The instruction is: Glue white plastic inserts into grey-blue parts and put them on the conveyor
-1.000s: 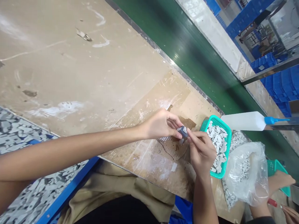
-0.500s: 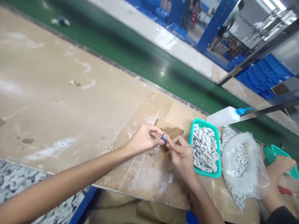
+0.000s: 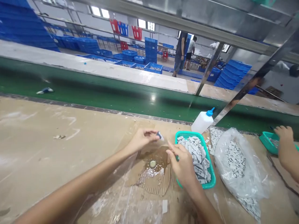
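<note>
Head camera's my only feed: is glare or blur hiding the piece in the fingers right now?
Head view: glare sits on the green surface and the windows are blown out, but neither reaches the hands. Head view: the small grey-blue piece at the left hand is not hidden, but it is tiny and slightly soft, so detail is hard to read. Head view: wide-angle distortion leans the steel upright.

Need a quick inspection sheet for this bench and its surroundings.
surface: beige workbench, scuffed, white-smeared; stained cardboard under the hands
job's things: small dark blue-grey piece; teal basket of grey-white pieces
clutter: white bottle with blue nozzle; plastic bag of pieces
hands: left hand pinches the piece; right hand beside the basket
cables: nothing seen
surroundings: green conveyor belt; blue crates; co-worker's hand at a second basket
</note>
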Demonstrator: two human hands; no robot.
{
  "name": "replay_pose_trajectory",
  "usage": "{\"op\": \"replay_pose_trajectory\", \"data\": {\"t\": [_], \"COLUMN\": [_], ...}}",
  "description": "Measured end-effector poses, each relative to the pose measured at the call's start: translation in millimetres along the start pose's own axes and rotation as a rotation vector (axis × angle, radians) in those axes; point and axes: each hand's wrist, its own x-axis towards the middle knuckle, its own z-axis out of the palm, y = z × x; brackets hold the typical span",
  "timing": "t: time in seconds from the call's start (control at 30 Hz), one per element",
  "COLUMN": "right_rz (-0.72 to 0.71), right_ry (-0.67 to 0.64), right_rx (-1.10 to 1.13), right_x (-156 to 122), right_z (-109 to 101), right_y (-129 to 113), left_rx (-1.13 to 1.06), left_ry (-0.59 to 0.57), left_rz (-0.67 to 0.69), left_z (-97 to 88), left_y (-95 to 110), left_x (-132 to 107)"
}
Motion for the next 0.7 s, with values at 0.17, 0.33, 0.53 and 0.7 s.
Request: {"op": "replay_pose_trajectory", "data": {"t": [0.17, 0.33, 0.53, 0.7], "right_rz": [0.077, 0.219, 0.231, 0.296], "right_ry": [0.127, -0.122, -0.111, -0.114], "right_rx": [-0.281, -0.649, -0.686, -0.588], "right_x": [10.6, 4.4, 1.6, 9.7], "right_z": [-33.5, -40.6, -36.7, -41.6], "right_y": [19.6, 38.5, 42.4, 40.6], "left_rx": [0.271, 0.419, 0.732, 0.885], "left_ry": [0.339, 0.523, 0.571, 0.401], "left_rz": [0.142, 0.13, 0.13, 0.18], "left_z": [-26.1, -45.6, -54.8, -47.0], "left_y": [9.0, -3.7, -6.3, 0.4], "left_x": [98.2, 160.0, 169.7, 121.2]}}
